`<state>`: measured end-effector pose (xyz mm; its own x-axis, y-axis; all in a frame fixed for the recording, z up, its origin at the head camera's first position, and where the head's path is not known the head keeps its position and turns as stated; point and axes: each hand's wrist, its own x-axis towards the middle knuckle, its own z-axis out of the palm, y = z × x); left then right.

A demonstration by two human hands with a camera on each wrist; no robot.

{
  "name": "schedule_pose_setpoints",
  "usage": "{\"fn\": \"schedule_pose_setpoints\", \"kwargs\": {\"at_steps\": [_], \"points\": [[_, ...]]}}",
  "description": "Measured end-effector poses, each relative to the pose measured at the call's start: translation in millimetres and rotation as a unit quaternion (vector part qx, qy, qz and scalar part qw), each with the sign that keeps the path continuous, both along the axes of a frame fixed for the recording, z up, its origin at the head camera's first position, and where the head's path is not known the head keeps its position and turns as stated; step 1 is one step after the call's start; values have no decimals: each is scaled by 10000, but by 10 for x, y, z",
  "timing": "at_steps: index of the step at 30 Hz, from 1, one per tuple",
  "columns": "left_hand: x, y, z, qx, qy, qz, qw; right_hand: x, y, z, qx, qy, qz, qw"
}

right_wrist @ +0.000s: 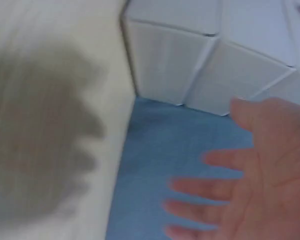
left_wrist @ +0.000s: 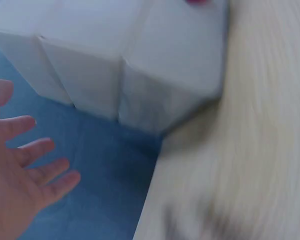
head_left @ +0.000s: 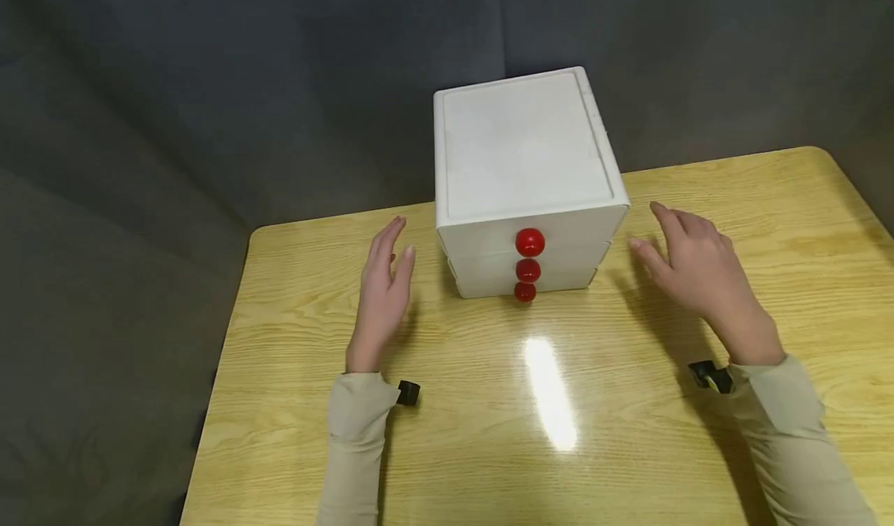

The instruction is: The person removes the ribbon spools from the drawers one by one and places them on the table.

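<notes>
A white drawer unit [head_left: 524, 150] stands near the table's back edge, its three stacked drawers closed. Each drawer front carries a round red knob [head_left: 530, 242], one above another. To the unit's left, my left hand [head_left: 382, 293] hovers with fingers extended and touches nothing. On the other side, my right hand [head_left: 701, 270] is held apart from the unit, fingers spread and loosely bent. Both wrist views show an unoccupied palm beside the unit's side wall [left_wrist: 155, 95], with the right palm [right_wrist: 275, 165] slightly blurred.
The unit rests on a light wood-grain table [head_left: 461, 448] with rounded corners. Behind it hangs a dark cloth [head_left: 335, 84], which looks blue in the wrist views. A bright light reflection lies on the tabletop in front of the drawers.
</notes>
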<state>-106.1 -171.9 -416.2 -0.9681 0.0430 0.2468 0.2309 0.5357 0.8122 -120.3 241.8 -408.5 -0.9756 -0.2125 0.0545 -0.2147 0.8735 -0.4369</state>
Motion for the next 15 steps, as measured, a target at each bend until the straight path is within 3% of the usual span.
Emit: {"fn": "schedule_pose_setpoints", "kwargs": {"at_steps": [3, 7, 10, 15], "points": [[-17, 70, 62, 1060, 91, -285, 9939, 27, -35, 114, -136, -384, 380, 9984], [-44, 164, 160, 2116, 102, -536, 9758, 104, -99, 271, -403, -860, 883, 9916], [-94, 223, 232, 2397, 55, -634, 9687, 177, -158, 387, -609, -663, 1194, 9888], [-206, 325, 346, 2385, -126, -613, 9691, 259, -285, 541, -995, -133, 1531, 9831]]}}
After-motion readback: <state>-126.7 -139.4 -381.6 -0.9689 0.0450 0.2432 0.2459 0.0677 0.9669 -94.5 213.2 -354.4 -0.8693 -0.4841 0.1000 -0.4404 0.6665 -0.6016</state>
